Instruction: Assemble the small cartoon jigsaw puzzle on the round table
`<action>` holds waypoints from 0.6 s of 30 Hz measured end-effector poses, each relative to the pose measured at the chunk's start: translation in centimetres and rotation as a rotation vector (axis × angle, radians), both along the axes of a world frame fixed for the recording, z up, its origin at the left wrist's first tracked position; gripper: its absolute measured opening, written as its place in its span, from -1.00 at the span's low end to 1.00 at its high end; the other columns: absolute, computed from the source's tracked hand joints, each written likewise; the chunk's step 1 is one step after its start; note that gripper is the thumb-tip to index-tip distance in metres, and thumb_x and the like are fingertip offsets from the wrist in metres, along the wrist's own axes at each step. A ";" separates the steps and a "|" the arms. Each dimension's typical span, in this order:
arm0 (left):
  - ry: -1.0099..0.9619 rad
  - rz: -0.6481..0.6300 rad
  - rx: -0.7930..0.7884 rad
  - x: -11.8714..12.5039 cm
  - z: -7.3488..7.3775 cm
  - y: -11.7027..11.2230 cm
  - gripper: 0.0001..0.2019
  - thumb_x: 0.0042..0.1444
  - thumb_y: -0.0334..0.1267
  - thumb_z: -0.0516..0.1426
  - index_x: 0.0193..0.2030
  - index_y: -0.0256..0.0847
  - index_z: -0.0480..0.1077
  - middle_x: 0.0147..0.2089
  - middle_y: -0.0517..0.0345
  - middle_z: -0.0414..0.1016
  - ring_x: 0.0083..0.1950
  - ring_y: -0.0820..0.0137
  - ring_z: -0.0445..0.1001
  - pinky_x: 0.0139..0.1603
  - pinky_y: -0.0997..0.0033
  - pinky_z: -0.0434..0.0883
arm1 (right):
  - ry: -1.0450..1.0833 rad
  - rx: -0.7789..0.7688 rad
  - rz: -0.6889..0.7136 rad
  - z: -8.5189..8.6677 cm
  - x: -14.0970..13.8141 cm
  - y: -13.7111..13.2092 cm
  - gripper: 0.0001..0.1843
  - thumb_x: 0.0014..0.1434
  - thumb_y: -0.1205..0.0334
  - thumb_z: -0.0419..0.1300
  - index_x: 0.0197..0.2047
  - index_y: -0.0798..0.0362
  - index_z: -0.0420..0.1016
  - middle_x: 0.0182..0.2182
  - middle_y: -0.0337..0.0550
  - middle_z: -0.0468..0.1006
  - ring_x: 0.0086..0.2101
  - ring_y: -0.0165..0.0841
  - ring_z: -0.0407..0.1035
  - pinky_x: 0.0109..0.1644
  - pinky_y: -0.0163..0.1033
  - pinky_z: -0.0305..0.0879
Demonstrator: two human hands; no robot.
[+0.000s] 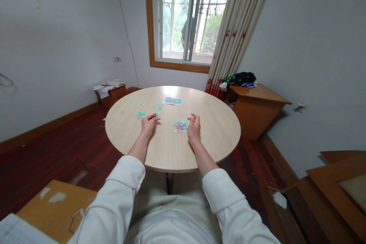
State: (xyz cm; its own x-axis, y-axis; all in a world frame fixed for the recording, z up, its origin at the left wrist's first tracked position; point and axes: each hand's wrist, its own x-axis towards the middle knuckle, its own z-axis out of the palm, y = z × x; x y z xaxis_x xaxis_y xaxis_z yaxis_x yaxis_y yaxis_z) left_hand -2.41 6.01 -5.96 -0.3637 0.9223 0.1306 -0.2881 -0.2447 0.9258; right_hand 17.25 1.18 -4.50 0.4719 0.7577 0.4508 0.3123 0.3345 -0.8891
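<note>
My left hand [148, 124] is above the table, its thumb and fingertips closed on a small teal jigsaw piece [157, 115]. A partly assembled jigsaw puzzle [180, 126], pink, teal and white, lies flat nearer the table's middle. My right hand [195, 126] is at the puzzle's right edge and hides part of it; its fingers are loosely curled and apart, with nothing visible between them. Loose teal pieces [140, 115] lie left of my left hand, and more pieces [157, 106] lie beyond it. Farther back is a printed picture sheet [172, 101].
The round wooden table [217, 137] is in front of me, under a window [183, 23]. A wooden cabinet [257, 110] with dark cloth [243, 79] on top stands to the right. At lower left is another wooden cabinet [54, 206]. A person [187, 32] shows behind the window.
</note>
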 end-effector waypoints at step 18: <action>-0.036 -0.044 0.001 0.0 0.5 -0.6 -0.77 -0.24 -0.33 0.23 -0.35 -0.31 0.40 -0.41 0.13 0.46 -0.43 0.47 0.48 -0.26 0.39 0.40 | 0.004 -0.010 0.008 0.1 -0.1 -0.1 -0.69 0.18 0.10 -0.15 -0.15 0.01 0.30 -0.34 -0.20 0.45 -0.24 -0.33 0.31 -0.10 -0.21 0.13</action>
State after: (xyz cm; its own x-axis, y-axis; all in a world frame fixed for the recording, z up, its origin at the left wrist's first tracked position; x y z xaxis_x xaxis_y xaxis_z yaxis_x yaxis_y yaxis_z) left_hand -2.39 5.39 -5.42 -0.3269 0.9375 0.1193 -0.3317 -0.2320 0.9144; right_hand 17.19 1.13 -4.40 0.4674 0.7659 0.4415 0.3058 0.3286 -0.8936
